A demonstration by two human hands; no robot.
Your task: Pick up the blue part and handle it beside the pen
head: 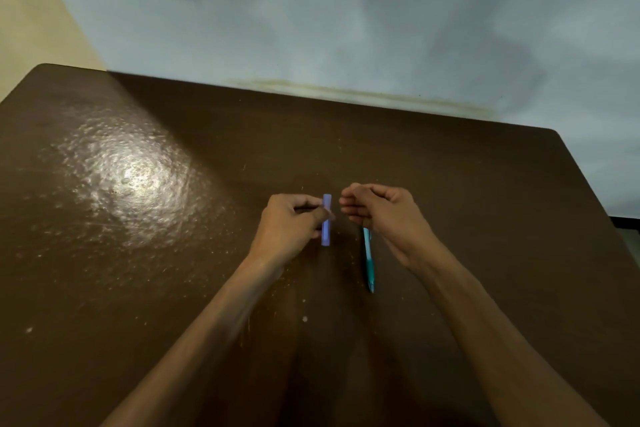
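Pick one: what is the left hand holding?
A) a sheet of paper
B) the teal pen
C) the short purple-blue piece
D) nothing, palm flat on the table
C: the left hand pinches the short purple-blue piece between thumb and fingers, while the teal pen sits apart, under the right hand, above the brown table.

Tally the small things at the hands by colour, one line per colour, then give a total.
Purple: 1, the purple stick, pinched by the left hand.
Teal: 1, the teal pen, its upper end hidden under the right hand.
Total: 2, both over the brown table.
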